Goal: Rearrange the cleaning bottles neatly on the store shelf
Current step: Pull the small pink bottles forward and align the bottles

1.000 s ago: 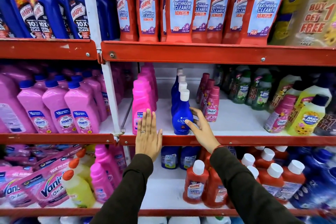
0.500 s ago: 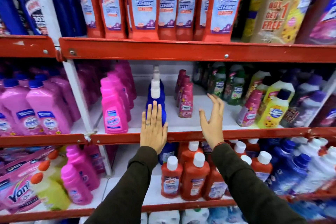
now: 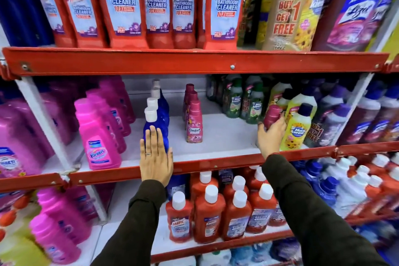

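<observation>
my left hand [image 3: 155,158] lies flat and open against the front blue bottle [image 3: 155,134], squaring its row. my right hand [image 3: 271,136] grips a stray maroon bottle [image 3: 272,115] beside the yellow bottles [image 3: 296,129], likely bound for the pink row [image 3: 193,119].

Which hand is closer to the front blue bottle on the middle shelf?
Left. The left hand lies flat against the front blue bottle, while the right hand is far to its right, gripping a maroon-capped pink bottle.

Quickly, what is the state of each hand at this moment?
Left hand: open, flat against the front blue bottle, not gripping it.
Right hand: closed around a small maroon-capped bottle.
</observation>
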